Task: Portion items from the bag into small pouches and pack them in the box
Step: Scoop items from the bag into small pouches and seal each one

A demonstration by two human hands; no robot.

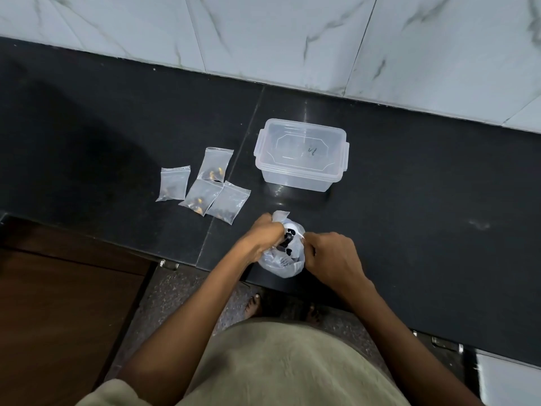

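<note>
Gripping the plastic bag (pixel 282 256) with left hand (pixel 262 234) and right hand (pixel 330 254), four filled pouches (pixel 205 186) lay at 10 o'clock; lidded box (pixel 301 155) unpacked.

Black polished stone table (pixel 409 200), speckled, thin seam running front to back. White marble-look wall tiles (pixel 263 33) with grey veins behind it. Dark brown wooden cabinet front (pixel 58 303) below left. Grey speckled granite floor (pixel 181 294) underneath, bare toes (pixel 253 304) poking out. Olive-beige fabric garment (pixel 278 367) at bottom.
</note>
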